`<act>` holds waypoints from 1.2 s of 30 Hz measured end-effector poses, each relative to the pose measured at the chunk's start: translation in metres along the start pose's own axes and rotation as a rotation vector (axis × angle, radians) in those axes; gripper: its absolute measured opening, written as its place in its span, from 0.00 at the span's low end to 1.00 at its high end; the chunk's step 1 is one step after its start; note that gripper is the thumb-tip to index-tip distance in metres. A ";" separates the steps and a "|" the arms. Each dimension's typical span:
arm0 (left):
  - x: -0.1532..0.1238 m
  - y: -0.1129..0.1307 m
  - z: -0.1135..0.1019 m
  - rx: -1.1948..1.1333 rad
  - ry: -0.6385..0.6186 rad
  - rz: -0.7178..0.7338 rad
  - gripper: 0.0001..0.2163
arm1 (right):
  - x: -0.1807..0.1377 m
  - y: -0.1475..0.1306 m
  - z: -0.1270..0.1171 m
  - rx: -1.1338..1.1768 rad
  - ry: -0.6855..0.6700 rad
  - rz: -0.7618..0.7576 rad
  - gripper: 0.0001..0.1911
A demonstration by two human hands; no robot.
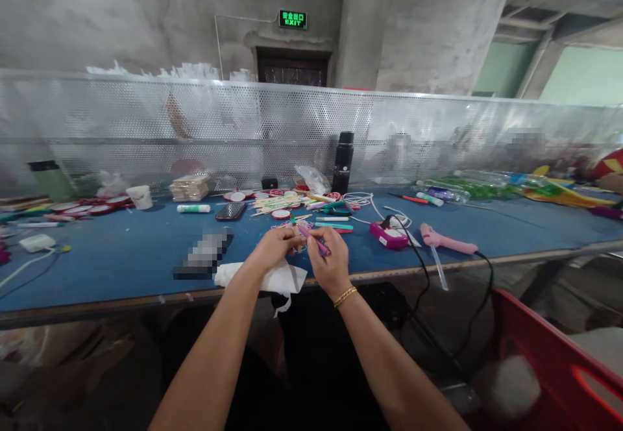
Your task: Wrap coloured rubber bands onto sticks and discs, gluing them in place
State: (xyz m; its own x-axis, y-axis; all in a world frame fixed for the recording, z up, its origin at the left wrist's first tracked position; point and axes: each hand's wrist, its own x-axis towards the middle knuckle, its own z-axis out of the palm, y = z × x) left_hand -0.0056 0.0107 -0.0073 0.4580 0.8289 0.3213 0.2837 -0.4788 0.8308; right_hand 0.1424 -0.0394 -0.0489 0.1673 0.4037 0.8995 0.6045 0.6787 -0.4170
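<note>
My right hand, with a gold bracelet at the wrist, is closed around a pink-purple marker pen. The pen slants up and left toward my left hand. Those left fingers are pinched together beside the pen's tip. A small green bit shows just above them, but what they hold is too small to make out. White tissue lies under my left forearm and hangs over the table edge. Behind the hands are loose wooden sticks, a red-rimmed white disc and several pens.
On the blue table lie a phone, a blurred flat object, a glue stick, a magenta box and a corded pink glue gun. A black bottle stands behind. A red crate sits below right.
</note>
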 end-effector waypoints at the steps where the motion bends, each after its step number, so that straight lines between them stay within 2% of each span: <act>1: 0.000 0.000 0.000 0.003 0.003 -0.001 0.17 | 0.000 0.000 0.000 -0.005 0.005 0.005 0.05; 36: 0.000 0.001 0.002 -0.027 0.026 -0.014 0.17 | 0.000 -0.002 -0.001 0.004 0.009 0.000 0.05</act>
State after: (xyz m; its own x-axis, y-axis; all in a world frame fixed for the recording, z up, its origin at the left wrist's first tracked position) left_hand -0.0041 0.0095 -0.0078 0.4319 0.8430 0.3207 0.2671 -0.4592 0.8472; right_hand 0.1425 -0.0416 -0.0483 0.1742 0.3983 0.9005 0.6013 0.6812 -0.4176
